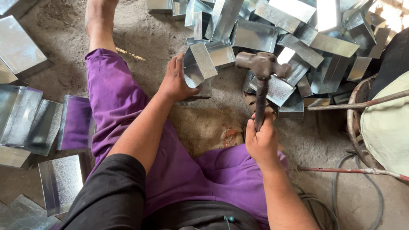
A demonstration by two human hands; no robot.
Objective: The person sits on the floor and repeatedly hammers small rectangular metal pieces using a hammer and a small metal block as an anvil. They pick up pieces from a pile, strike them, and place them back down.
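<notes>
There is one view only, from a camera on the person's head. It looks steeply down, almost straight, at the person's lap and the floor (200, 123) in front. It is near, at about arm's length from both hands.

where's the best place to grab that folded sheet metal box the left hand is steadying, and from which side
Probably by its near left wall, coming from the person's side, as the left hand does now. The folded metal box sits tilted with its open face towards the raised hammer held in the right hand, so a grip on that outer wall keeps fingers away from the hammer's side and off the thin cut edges.
</notes>
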